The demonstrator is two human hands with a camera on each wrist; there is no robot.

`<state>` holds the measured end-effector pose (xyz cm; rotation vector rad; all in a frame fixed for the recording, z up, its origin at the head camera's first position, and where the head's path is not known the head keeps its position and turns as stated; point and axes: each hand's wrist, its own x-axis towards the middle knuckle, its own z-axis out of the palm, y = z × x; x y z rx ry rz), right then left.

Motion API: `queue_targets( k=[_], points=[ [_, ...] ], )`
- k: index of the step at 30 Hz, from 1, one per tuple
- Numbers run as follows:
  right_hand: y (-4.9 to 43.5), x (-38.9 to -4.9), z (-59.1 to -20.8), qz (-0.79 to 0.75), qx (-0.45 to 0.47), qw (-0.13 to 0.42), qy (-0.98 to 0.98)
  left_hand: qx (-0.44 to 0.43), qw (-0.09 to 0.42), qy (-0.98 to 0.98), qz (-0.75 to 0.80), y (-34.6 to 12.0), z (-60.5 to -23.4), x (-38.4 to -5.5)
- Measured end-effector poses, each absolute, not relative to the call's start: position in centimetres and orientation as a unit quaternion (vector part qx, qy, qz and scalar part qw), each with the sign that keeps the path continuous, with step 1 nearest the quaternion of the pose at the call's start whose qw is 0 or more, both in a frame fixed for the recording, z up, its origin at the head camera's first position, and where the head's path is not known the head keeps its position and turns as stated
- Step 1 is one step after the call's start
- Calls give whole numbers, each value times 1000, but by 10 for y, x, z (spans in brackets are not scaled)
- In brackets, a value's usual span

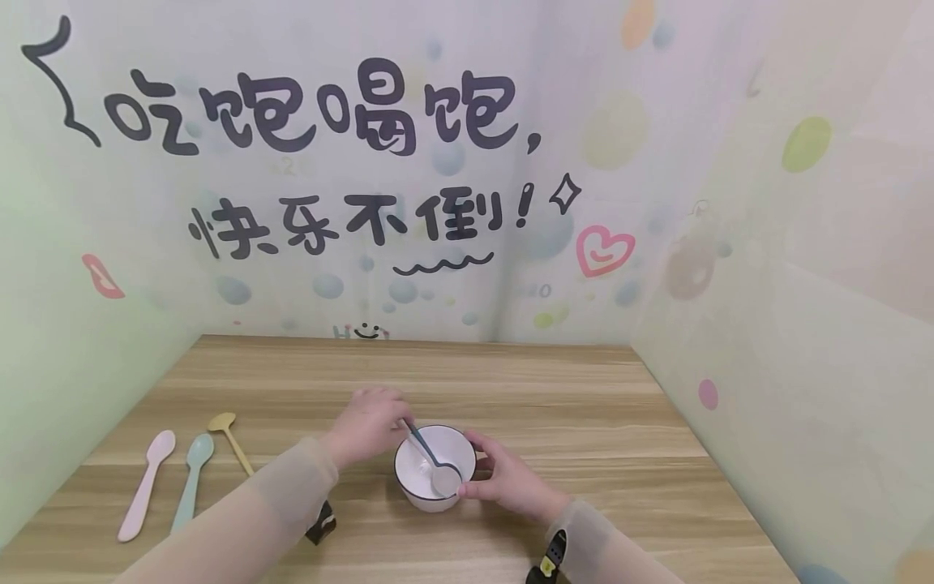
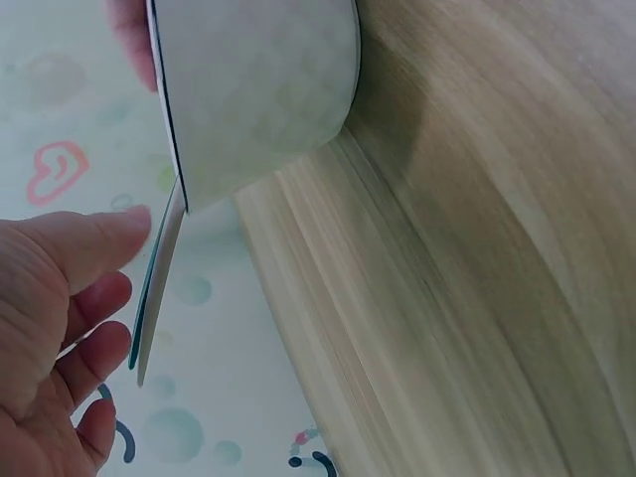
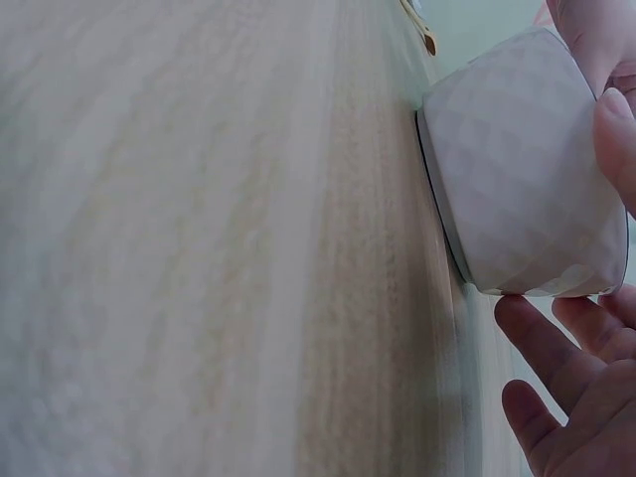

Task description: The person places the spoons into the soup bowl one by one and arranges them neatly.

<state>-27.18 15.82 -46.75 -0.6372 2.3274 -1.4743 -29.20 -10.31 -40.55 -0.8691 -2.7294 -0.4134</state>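
Observation:
In the head view a white bowl (image 1: 430,504) with a dark rim stands on the table. A teal-and-white spoon (image 1: 425,446) leans in it, round head down and handle over the far-left rim. My left hand (image 1: 370,423) is at the handle's end. In the left wrist view a narrow gap shows between thumb and handle (image 2: 157,288), with bent fingers beside it; firm contact cannot be made out. My right hand (image 1: 507,480) holds the bowl's right side, thumb near the front rim and fingers farther back. Fingertips (image 3: 517,310) touch the faceted outer wall in the right wrist view.
Left on the wooden table (image 1: 620,454) lie a pink spoon (image 1: 146,487), a light blue spoon (image 1: 191,483) and a yellow spoon (image 1: 237,446), partly hidden by my left sleeve. Printed walls (image 1: 438,308) border the table at the back and sides.

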Motion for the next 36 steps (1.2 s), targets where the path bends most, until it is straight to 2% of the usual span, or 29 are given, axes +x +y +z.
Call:
queue_targets(
  k=[6, 12, 22, 36],
  points=[
    [158, -272, -467, -512, -221, 156, 815, -281, 154, -931, -172, -114, -404, -288],
    [158, -272, -466, -512, -219, 156, 816, -251, 155, -932, -209, -125, -402, -284],
    [158, -272, -468, -513, -224, 150, 815, -173, 129, -934, -285, -149, -404, -278],
    [158, -270, -467, -516, -224, 148, 814, -122, 103, -923, -350, -182, -414, -270]
  ],
)
